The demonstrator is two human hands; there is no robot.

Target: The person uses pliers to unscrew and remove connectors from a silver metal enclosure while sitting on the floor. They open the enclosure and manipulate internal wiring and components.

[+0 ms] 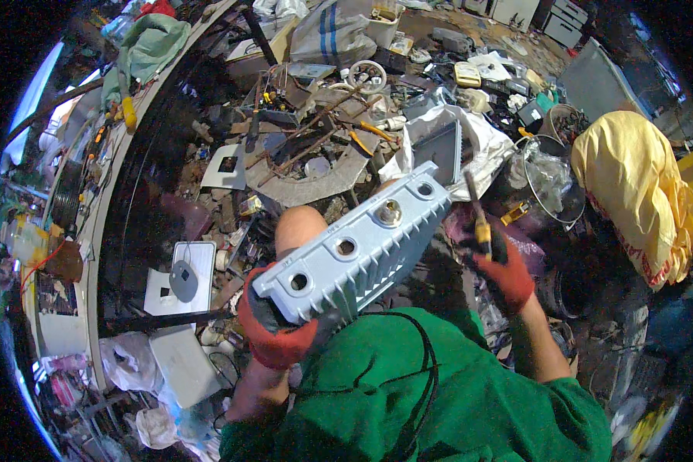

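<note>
My left hand (279, 323), in a red and dark glove, is closed around the near left end of a grey finned metal housing (369, 254). The housing lies tilted over my lap and knee, with its row of round holes facing up. One of those holes carries a brass-coloured threaded fitting (388, 213). To the right of the housing, apart from it, my gloved right hand (504, 273) grips a screwdriver (481, 227) by its yellow and black handle. Its shaft points up and away, slightly blurred, so the tip is unclear.
A white sack (485, 150) with a grey metal cover (439, 150) in it stands just beyond the housing. Orange-handled pliers (362, 142) lie among scrap on a pale slab (308, 181). A full yellow sack (631, 192) stands right; a pale-edged bench (108, 192) runs along the left.
</note>
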